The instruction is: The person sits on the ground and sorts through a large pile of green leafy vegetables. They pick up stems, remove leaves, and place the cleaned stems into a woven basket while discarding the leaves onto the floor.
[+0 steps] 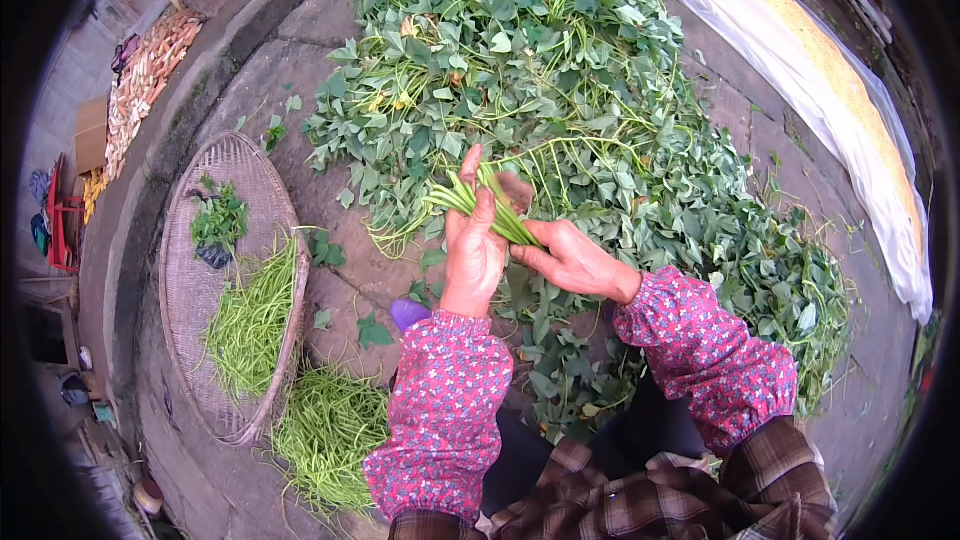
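Observation:
A bundle of green leaf stems (513, 228) lies across both my hands in the middle of the view. My left hand (474, 258) closes round it, with the thumb in front and a finger pointing up. Wrapped about the bundle's lower right end is my right hand (578, 258); some of its fingers are hidden. Just beyond the hands spreads a big heap of leafy green vines (500, 60), which also runs down the right side. Stripped stems (335, 430) are piled on the ground to the left of my left forearm.
An oval woven tray (185, 310) at left bears more stems (255, 325) and a small leafy bunch (218, 215). Corn cobs (150, 75) lie beyond a raised stone edge (135, 180). Yellow grain (800, 35) on white sheeting (745, 45) lies at far right.

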{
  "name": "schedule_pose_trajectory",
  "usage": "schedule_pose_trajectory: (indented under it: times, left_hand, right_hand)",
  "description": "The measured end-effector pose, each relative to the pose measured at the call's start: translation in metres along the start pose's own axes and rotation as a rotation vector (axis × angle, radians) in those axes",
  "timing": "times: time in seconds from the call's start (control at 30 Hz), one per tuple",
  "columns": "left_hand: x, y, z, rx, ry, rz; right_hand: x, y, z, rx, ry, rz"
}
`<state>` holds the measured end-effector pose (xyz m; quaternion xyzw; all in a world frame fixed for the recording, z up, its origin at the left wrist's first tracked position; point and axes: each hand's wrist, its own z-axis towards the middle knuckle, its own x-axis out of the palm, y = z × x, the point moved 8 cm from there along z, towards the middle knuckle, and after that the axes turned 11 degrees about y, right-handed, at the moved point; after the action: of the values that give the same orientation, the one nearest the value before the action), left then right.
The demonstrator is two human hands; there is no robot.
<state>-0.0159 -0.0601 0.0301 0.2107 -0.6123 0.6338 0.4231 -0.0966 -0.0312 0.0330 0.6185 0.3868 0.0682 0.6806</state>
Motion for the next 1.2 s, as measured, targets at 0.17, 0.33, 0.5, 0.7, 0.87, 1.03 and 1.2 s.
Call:
schedule_pose_trajectory:
  times: [0.17, 0.33, 0.5, 0.7, 0.87, 1.03, 1.2]
  left_hand:
    - [-0.014, 0.047, 0.011, -0.281, 0.389, 0.213]
    - [-0.032, 0.048, 0.016, -0.346, 0.031, 0.121]
    - [-0.062, 0.046, 0.027, -0.244, -0.227, 0.638]
    - [-0.056, 0.018, 0.03, -0.212, -0.254, 1.567]
    - [-0.038, 0.028, 0.031, -0.335, -0.187, 1.916]
    - [-0.031, 0.033, 0.03, -0.342, -0.151, 2.048]
    - [-0.031, 0.038, 0.029, -0.324, -0.099, 2.119]
  right_hand:
    - [-0.007, -0.023, 0.02, -0.003, 0.165, 0.293]
    - [0.002, -0.061, 0.018, 0.051, 0.352, 0.245]
    - [-0.046, -0.056, 0.025, 0.022, 0.023, -0.301]
    - [-0.075, -0.019, 0.023, -0.094, -0.306, 0.001]
    - [-0.072, -0.006, 0.014, -0.162, -0.384, -0.298]
    - [-0.07, -0.016, 0.011, -0.093, -0.423, -0.417]
    - [-0.075, -0.025, 0.008, -0.09, -0.381, -0.409]
